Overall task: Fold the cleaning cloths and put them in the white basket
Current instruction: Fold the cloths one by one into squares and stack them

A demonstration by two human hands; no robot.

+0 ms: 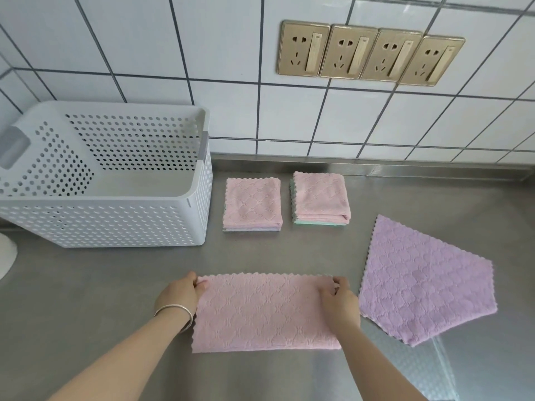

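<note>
Pinching the two far corners of a pink cloth, the left hand and the right hand each close thumb and fingers on the scalloped far edge. The cloth lies flat on the steel counter between them, its long axis running left to right from one hand to the other, so either hand looks equally placed to carry its end across to the other for the next fold. A silver bangle sits on the left wrist.

Taking this pink cloth as the landmark: just beside it on the right lies an unfolded lilac cloth, turned at an angle. Beyond it, toward the tiled wall, stand two folded stacks and, a little apart. Beyond and to the left sits the white basket, apparently empty, nearer the left hand.
</note>
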